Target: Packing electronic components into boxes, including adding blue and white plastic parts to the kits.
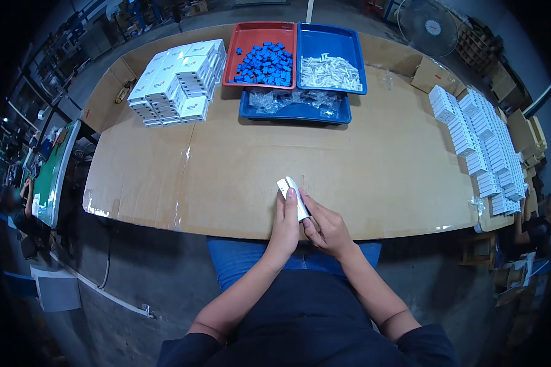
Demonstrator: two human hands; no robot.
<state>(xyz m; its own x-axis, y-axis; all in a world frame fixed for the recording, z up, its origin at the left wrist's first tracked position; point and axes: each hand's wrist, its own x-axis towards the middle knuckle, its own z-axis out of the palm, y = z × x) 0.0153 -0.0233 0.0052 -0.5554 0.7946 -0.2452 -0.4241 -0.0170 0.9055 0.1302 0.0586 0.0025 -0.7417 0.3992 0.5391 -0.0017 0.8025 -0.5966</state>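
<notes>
A small white box-like piece (300,203) with a dark slit and a few tiny dark marks is held over the near edge of the table, tilted. My left hand (284,231) wraps its left side, thumb lying along the top face. From the other side my right hand (330,230) grips the lower right part between thumb and bent fingers. The hands partly cover the piece, so its exact kind cannot be made out. Both forearms come in from below.
Flat white boxes (165,76) are stacked back left. A red tray (231,61) holds blue parts; a blue tray (330,40) beside it holds white parts. Below them, another blue tray (300,117) contains clear plastic bags. Rows of white boxes (487,137) line the right side of the cardboard-covered table (239,165).
</notes>
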